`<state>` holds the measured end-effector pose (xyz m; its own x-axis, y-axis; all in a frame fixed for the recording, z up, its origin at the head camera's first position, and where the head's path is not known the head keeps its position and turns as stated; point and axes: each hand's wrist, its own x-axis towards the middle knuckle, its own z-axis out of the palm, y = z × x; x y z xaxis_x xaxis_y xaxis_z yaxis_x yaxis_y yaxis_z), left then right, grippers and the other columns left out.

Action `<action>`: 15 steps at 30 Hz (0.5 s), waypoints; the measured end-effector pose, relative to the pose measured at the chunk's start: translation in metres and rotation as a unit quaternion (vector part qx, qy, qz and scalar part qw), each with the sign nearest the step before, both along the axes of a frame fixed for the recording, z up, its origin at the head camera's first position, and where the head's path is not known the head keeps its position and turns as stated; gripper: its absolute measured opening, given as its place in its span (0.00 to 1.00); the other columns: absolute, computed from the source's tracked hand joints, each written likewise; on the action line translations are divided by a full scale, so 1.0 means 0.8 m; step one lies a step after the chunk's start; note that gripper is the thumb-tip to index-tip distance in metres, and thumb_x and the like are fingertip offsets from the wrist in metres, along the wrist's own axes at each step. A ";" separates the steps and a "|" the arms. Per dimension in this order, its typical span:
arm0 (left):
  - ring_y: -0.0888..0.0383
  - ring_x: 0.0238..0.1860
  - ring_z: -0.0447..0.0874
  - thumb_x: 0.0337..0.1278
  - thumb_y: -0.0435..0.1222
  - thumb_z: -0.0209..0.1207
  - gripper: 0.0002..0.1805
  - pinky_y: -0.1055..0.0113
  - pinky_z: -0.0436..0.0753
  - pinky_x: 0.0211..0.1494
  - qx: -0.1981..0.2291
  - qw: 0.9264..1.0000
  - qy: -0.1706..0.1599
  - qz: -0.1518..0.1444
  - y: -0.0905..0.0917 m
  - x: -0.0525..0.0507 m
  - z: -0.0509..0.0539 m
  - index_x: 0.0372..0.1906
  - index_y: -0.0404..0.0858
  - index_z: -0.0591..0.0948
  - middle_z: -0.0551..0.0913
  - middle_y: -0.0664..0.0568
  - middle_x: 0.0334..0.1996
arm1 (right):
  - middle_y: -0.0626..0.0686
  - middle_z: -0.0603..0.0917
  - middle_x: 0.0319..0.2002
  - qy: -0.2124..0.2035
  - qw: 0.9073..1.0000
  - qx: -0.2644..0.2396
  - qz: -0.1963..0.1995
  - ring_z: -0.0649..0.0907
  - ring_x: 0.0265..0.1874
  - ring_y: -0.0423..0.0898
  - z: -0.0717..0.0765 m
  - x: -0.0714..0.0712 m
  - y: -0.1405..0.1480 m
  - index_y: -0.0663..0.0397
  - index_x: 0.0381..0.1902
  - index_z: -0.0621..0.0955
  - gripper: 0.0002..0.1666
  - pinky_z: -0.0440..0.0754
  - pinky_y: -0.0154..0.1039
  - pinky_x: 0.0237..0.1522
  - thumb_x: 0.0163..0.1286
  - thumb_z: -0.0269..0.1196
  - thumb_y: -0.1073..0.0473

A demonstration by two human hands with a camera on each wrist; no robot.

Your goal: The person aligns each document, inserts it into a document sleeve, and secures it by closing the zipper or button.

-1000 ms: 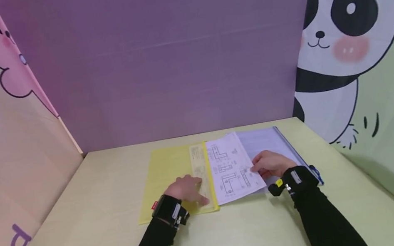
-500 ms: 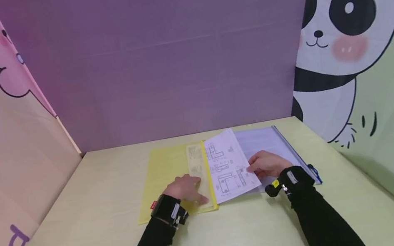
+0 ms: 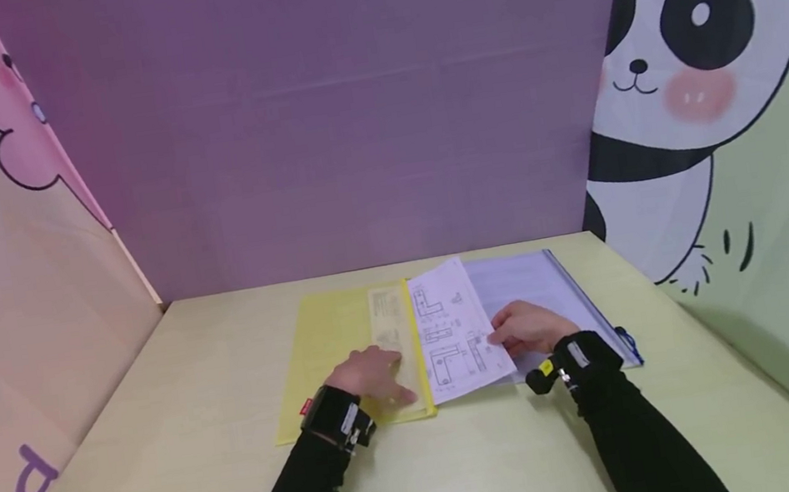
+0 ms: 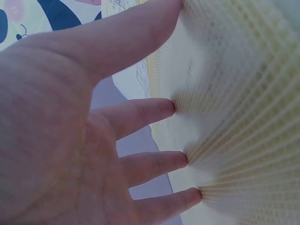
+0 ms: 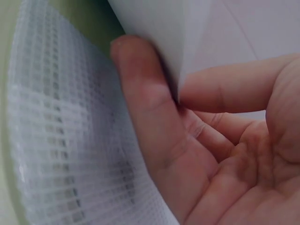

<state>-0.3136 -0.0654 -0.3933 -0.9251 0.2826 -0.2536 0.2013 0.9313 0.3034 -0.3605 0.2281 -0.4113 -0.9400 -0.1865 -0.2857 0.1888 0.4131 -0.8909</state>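
Observation:
On the left of the table a yellow mesh zip document pouch (image 3: 334, 330) lies flat, a pale paper strip showing through it. My left hand (image 3: 371, 377) rests on it; in the left wrist view the spread fingertips press into the mesh (image 4: 234, 93). A printed sheet of paper (image 3: 451, 326) with technical drawings meets the pouch's right edge, and its left part seems to be inside. My right hand (image 3: 530, 326) pinches the sheet's lower right edge. The right wrist view has the paper (image 5: 154, 28) between thumb and index finger.
Under and beside the sheet lies a whitish mesh zip pouch (image 3: 520, 279) with a dark blue edge and a blue zip pull (image 3: 628, 343). The wooden table (image 3: 465, 480) ends at a purple back wall (image 3: 346, 118), with printed panels on both sides.
The paper sheet has slid a little left toward the yellow pouch, and my right hand has moved with it. My left hand stays in place on the pouch.

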 end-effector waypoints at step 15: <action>0.44 0.66 0.72 0.50 0.56 0.73 0.43 0.39 0.74 0.64 0.003 1.000 0.007 -0.004 -0.001 0.003 0.001 0.72 0.47 0.74 0.74 0.44 0.68 | 0.61 0.86 0.39 0.003 1.000 0.008 0.023 0.86 0.34 0.51 0.001 0.004 -0.019 0.71 0.45 0.78 0.11 0.86 0.43 0.38 0.66 0.65 0.71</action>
<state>-0.3113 -0.0660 -0.3929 -0.9260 0.2921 -0.2391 0.2134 0.9276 0.3067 -0.3575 0.2128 -0.4108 -0.9321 -0.2260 -0.2830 0.1634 0.4348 -0.8856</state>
